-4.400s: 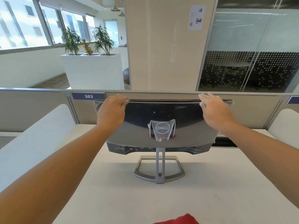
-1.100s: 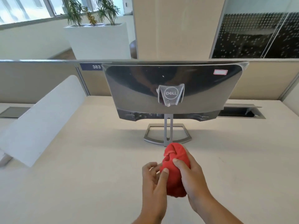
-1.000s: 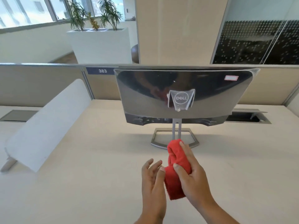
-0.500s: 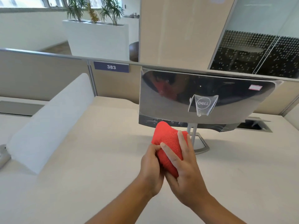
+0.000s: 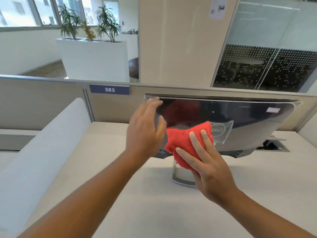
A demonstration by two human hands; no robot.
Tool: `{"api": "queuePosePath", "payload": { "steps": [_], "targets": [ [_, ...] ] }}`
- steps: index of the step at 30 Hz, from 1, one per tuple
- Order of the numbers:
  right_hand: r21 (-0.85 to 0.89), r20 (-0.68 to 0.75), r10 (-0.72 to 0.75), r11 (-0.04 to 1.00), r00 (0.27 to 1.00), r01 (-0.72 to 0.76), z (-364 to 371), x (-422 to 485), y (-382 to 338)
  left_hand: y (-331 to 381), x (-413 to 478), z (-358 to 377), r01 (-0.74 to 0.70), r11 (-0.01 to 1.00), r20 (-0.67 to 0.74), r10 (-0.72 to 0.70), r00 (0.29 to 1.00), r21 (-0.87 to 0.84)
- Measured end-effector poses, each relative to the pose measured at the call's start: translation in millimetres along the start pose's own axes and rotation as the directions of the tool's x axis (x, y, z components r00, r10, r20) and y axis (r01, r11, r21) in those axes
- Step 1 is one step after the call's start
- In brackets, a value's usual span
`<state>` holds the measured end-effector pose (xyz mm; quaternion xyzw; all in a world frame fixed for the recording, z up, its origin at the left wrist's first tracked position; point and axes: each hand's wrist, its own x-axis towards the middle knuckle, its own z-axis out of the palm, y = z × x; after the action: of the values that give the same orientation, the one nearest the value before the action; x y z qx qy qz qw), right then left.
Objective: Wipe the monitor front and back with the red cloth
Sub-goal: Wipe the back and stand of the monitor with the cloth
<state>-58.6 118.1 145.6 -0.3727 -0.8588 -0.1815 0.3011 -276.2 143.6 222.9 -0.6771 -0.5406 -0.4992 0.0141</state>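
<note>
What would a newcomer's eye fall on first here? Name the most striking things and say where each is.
The bright red cloth, bunched in the right hand, stands out at the centre, held before the glossy dark back of the Dell monitor, which mirrors it. The left hand is raised, fingers spread, at the monitor's upper left corner. Behind, a blue plate reading 383 sits on the desk partition.
</note>
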Motion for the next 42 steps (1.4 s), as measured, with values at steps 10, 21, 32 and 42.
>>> {"api": "queuePosePath", "payload": {
  "steps": [10,21,32,42],
  "targets": [
    [-0.308,-0.155,-0.085,0.951,0.984,0.033,9,79,50,-25,66,31,-0.07,0.997,-0.001,0.07,0.998,-0.022],
    [-0.249,0.304,-0.481,0.793,0.822,0.556,84,74,50,-33,70,30,-0.015,0.999,0.047,0.017,0.999,-0.048],
    [-0.338,-0.009,-0.339,0.887,0.941,0.316,54,85,64,-24,73,28,-0.003,0.998,0.061,0.007,0.998,-0.065],
    [-0.257,-0.105,-0.298,0.93,0.949,0.263,78,126,28,-29,76,24,0.038,0.999,0.1,-0.036,0.994,-0.022]
  ]
}}
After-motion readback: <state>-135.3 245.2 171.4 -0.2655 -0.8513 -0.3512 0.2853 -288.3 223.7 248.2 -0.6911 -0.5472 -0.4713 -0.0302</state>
